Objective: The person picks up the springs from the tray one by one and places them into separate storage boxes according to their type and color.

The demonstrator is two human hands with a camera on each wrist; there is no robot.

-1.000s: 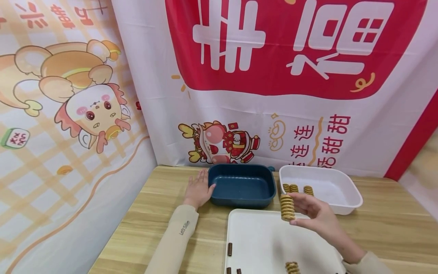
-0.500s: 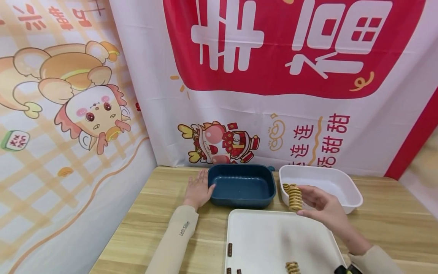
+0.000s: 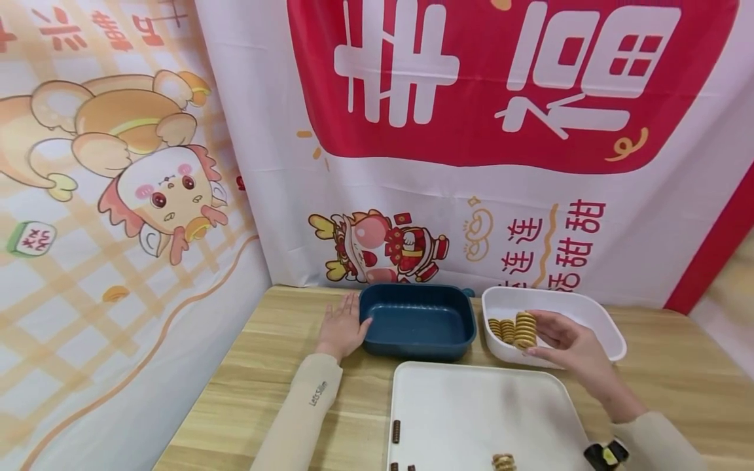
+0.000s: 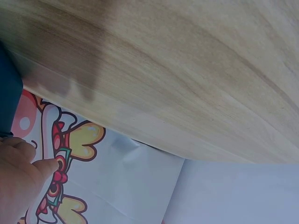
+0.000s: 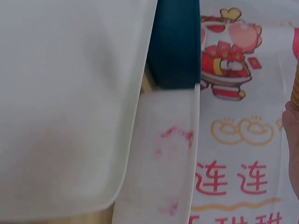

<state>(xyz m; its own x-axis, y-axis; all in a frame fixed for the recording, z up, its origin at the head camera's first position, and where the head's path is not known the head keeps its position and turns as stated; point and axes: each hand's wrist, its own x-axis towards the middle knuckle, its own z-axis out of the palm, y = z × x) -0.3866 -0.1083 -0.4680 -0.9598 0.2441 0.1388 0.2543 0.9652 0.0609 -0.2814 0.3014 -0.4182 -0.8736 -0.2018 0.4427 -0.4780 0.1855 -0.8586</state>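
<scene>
A stack of round golden biscuits (image 3: 525, 330) is pinched between the thumb and fingers of my right hand (image 3: 570, 343), upright over the front left part of the white bin (image 3: 607, 327). More biscuit stacks (image 3: 501, 330) stand in that bin, just left of the held one. In the right wrist view only an edge of the hand (image 5: 293, 140) and of the biscuit stack (image 5: 295, 93) shows. My left hand (image 3: 341, 327) lies with extended fingers against the left side of the dark blue bin (image 3: 412, 350). The left wrist view catches part of the left hand (image 4: 21, 177) beside that bin.
A white tray (image 3: 471, 405) lies in front of the bins, with another biscuit stack (image 3: 503, 462) near its front and small dark brown ridged pieces (image 3: 396, 432) along its left side. Behind the wooden table (image 3: 253, 386) hangs a printed cloth (image 3: 459, 176).
My right hand has carried the biscuit stack rightward and slightly up, from above the tray's back edge to over the white bin. The left hand has stayed against the blue bin.
</scene>
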